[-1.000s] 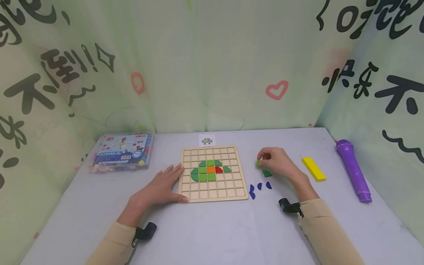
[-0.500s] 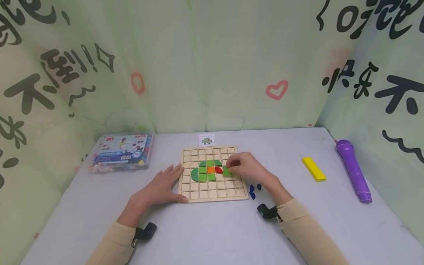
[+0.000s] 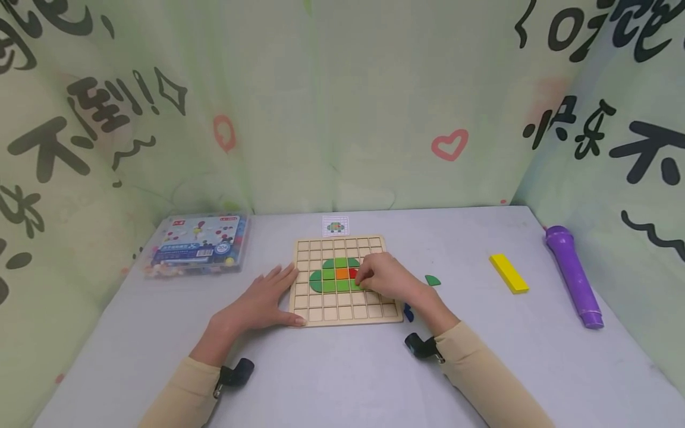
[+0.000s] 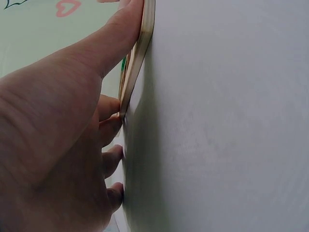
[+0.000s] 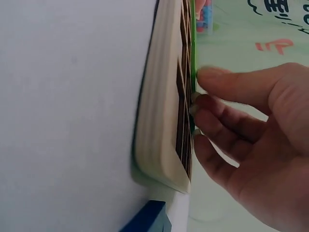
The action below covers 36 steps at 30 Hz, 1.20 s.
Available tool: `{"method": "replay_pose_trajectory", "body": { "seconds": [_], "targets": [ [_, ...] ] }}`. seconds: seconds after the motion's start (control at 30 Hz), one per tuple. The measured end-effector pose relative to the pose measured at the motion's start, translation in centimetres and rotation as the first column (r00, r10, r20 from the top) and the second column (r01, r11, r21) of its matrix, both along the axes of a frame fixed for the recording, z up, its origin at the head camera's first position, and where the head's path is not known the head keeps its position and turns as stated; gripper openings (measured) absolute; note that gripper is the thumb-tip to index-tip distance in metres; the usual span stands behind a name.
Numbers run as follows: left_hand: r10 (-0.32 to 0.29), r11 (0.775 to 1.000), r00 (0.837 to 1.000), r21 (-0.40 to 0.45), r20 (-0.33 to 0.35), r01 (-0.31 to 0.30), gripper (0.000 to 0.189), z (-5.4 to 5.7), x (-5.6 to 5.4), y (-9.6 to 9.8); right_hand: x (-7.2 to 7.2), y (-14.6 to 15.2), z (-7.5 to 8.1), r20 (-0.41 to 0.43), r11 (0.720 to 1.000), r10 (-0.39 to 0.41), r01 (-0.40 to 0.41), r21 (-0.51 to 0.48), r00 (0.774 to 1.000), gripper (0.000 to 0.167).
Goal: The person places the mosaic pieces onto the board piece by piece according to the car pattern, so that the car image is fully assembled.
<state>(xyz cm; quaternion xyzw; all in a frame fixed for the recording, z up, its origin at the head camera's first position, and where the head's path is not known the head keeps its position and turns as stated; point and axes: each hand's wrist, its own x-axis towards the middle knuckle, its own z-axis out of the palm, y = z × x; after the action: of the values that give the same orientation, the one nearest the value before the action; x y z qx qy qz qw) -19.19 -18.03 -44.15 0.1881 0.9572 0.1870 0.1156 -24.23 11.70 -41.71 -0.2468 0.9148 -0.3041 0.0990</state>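
Note:
A wooden grid board point(image 3: 316, 315) lies on the white table, with green tiles point(image 3: 329, 286), an orange tile point(image 3: 341, 273) and a red tile point(image 3: 353, 273) in its cells. My left hand point(image 3: 257, 303) rests along the board's left side, fingers extended and thumb at the front corner. Over the right half, my right hand point(image 3: 387, 276) pinches a green square tile point(image 3: 357, 286) down at the cell below the red one. In the right wrist view, thumb and fingertips point(image 5: 207, 77) are right at the board's surface. The right hand hides several cells beneath it.
Right of the board lie a green quarter-circle tile point(image 3: 433, 280) and dark blue pieces point(image 3: 409, 312), partly behind the right wrist. Farther right are a yellow block point(image 3: 509, 273) and a purple cylinder point(image 3: 575, 276). A pattern card point(image 3: 335, 226) and a plastic box point(image 3: 198, 244) lie behind.
My right hand has picked up the green square tile from the table right of the board and carried it left to the cell under the red tile. The left hand stays in place.

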Motion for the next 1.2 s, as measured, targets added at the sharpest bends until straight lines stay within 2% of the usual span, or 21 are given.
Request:
{"method": "replay_pose_trajectory", "body": {
  "seconds": [0.17, 0.4, 0.53, 0.93, 1.2],
  "targets": [
    [0.001, 1.0, 1.0, 0.006, 0.0, -0.001, 0.118, 0.1, 0.1, 0.0, 0.1, 0.5, 0.1, 0.026, 1.0, 0.017, -0.017, 0.004, 1.0, 0.01],
    [-0.004, 1.0, 1.0, 0.011, -0.002, 0.004, 0.117, 0.0, 0.1, 0.1, 0.4, 3.0, 0.5, 0.104, 0.996, -0.065, 0.071, -0.052, 0.992, 0.019],
    [-0.005, 1.0, 1.0, 0.01, -0.002, 0.005, 0.117, 0.1, 0.1, 0.2, 0.2, 4.9, 0.7, 0.08, 0.993, -0.097, 0.101, -0.054, 0.992, 0.02],
    [-0.001, 1.0, 1.0, 0.015, -0.002, 0.001, 0.117, -0.2, 0.1, -0.1, -0.1, 11.0, 0.7, 0.027, 0.982, -0.189, 0.189, 0.02, 0.982, 0.02],
    [0.0, 1.0, 1.0, 0.009, 0.0, 0.0, 0.118, -0.2, 0.0, 0.0, -0.1, 13.1, 0.9, 0.066, 0.97, -0.226, 0.218, 0.11, 0.972, 0.022]
  ]
}}
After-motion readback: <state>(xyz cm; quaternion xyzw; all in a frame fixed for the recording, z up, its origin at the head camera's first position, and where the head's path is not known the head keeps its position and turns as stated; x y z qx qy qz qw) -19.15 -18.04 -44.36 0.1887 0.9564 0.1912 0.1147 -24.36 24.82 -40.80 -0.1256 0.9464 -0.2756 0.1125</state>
